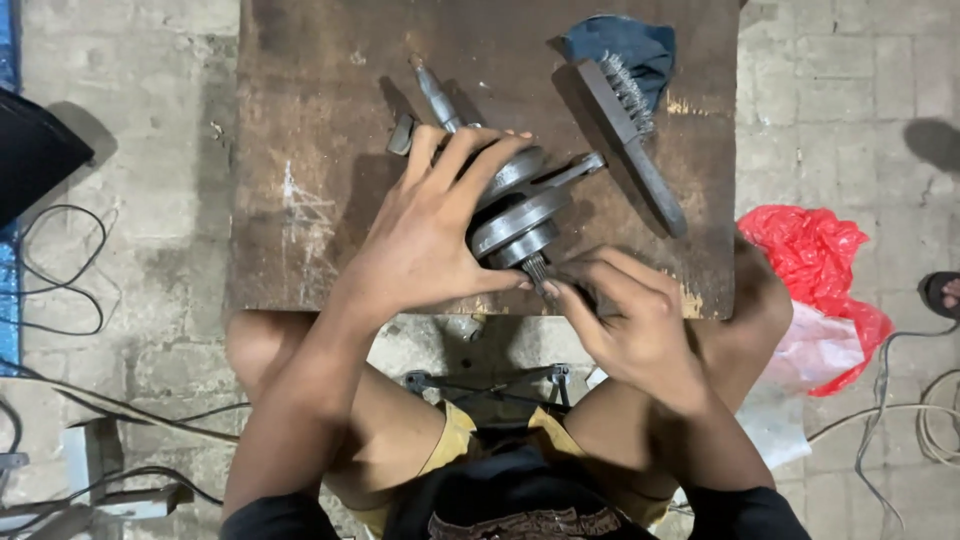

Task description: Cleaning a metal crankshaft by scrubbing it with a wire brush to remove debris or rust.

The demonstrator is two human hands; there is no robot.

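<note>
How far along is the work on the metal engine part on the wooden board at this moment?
Done: the crankshaft lies on the wooden board, with a wire brush and blue cloth set beside it. In hand: the left hand steadies its discs while the right hand works at the splined shaft end; any tool there is hidden. Left: cannot be judged; the metal looks dull grey.

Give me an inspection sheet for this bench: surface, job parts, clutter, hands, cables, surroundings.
Surface: worn brown wooden board, scratched and stained.
Job's things: metal crankshaft assembly lying on the board, shaft end toward the person.
Clutter: wire brush beside a blue cloth.
Hands: left hand spread over the crankshaft; right hand pinching at its splined shaft tip.
Cables: black cables on the floor at left; pale cables at right.
Surroundings: paved floor; red plastic bag at right.
</note>
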